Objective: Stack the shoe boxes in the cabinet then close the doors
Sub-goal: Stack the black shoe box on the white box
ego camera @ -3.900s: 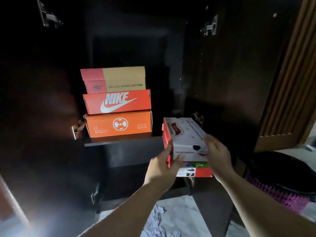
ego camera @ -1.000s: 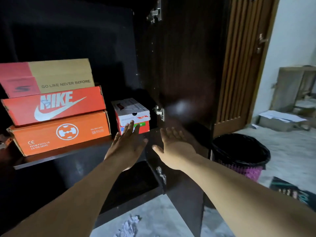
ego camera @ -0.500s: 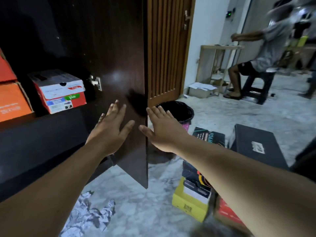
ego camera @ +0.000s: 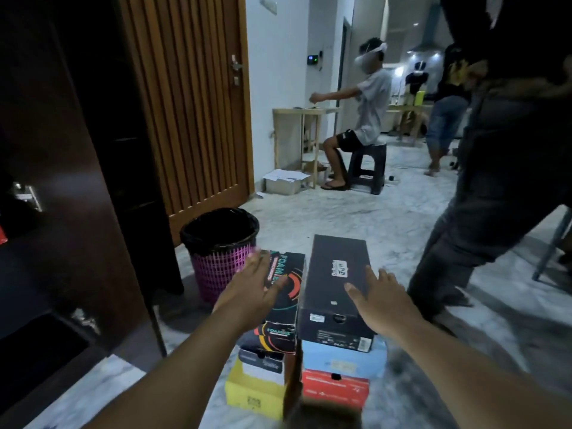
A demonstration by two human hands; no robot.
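Two piles of shoe boxes stand on the floor in front of me. A plain black box [ego camera: 335, 274] tops the right pile, above a light blue box [ego camera: 343, 360] and a red box [ego camera: 334, 390]. On the left pile a black "FOAM" box [ego camera: 288, 292] lies over a yellow box [ego camera: 252, 394]. My left hand [ego camera: 252, 287] hovers with straight fingers over the FOAM box. My right hand [ego camera: 382, 300] reaches, fingers spread, at the right side of the plain black box. Neither hand holds anything. The dark cabinet's open door [ego camera: 77, 181] is at the left.
A pink bin with a black liner [ego camera: 221, 246] stands beside the cabinet door. A person's dark-trousered legs [ego camera: 483, 218] stand close on the right. Another person sits on a stool [ego camera: 368, 168] by a small wooden table. A slatted wooden door [ego camera: 188, 97] is behind the bin.
My view has swung right and down, away from the cabinet shelf to the box piles on the floor. Both hands have moved from near the door to above the top boxes.
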